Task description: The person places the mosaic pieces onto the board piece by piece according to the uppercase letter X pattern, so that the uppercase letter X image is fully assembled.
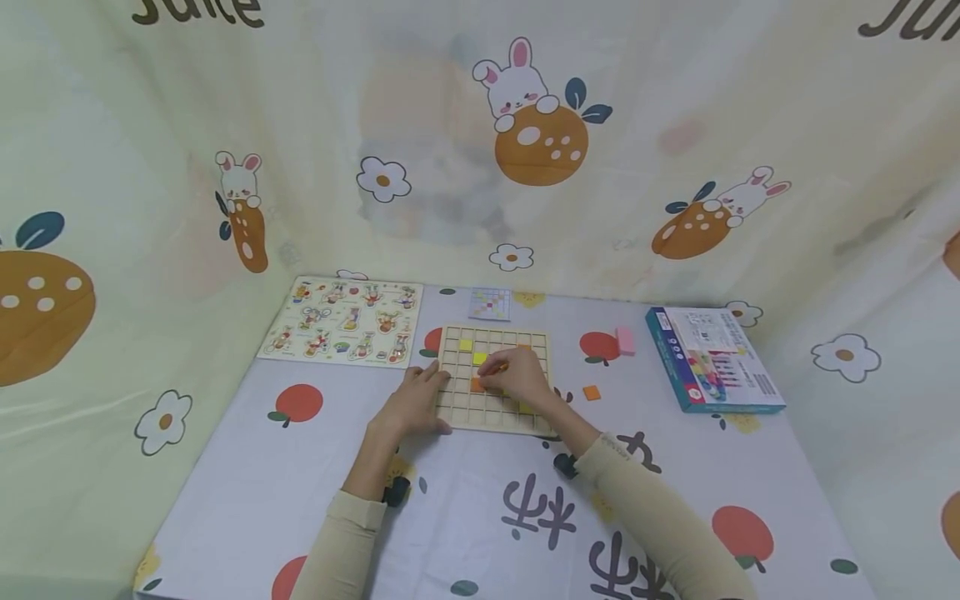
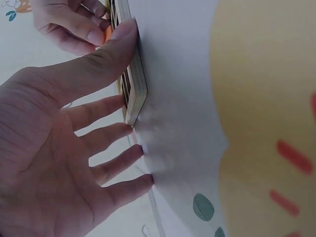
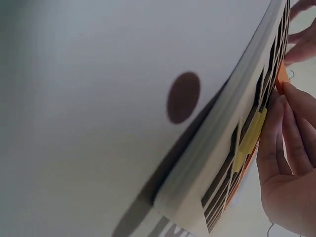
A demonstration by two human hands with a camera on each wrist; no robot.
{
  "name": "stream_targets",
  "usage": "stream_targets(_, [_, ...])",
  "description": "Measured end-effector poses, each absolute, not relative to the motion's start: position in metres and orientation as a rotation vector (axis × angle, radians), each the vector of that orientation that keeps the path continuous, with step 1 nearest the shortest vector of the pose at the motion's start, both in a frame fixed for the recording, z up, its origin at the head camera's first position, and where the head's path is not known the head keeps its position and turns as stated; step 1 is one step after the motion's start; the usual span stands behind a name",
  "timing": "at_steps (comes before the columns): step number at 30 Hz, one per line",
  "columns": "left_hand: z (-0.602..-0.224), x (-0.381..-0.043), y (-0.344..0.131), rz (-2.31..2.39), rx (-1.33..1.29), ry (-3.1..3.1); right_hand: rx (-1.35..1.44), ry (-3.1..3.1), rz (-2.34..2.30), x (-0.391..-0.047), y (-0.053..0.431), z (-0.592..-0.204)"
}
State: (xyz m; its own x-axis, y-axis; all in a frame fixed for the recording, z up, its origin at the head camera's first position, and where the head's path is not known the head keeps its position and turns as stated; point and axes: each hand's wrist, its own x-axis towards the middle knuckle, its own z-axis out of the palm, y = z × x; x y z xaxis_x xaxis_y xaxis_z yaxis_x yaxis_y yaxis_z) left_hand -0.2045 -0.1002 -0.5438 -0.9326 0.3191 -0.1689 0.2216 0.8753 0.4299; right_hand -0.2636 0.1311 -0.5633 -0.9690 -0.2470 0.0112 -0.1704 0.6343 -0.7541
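Observation:
A square wooden grid board (image 1: 457, 408) lies on the table with several yellow and orange tiles in its cells. My right hand (image 1: 519, 377) reaches over it and pinches an orange tile (image 3: 282, 79) between thumb and fingertips, right at the grid. Beside the left edge, my left hand (image 1: 414, 402) steadies the board, its fingers spread and fairly straight, with the thumb (image 2: 121, 42) against the rim. A yellow tile (image 1: 466, 345) sits in the upper left part of the grid. In the right wrist view, another yellow tile (image 3: 251, 136) stands slightly proud of the cells.
A loose orange tile (image 1: 592, 392) lies right of the board, with a pink block (image 1: 625, 341) farther back. Behind the board is a small patterned card (image 1: 490, 304). An illustrated puzzle board (image 1: 345, 322) occupies the back left, and a blue-edged box (image 1: 714, 360) the right side.

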Motion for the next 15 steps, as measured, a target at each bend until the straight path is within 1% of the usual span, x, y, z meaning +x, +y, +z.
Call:
stream_targets(7, [-0.542,-0.202,-0.099,0.61,0.41,2.811,-0.376,2.766,-1.187,-0.257,0.133,-0.562])
stream_targets(15, [-0.542,-0.202,-0.097,0.626,0.388,2.809,-0.31,2.805,-1.292,-0.252,0.16,-0.555])
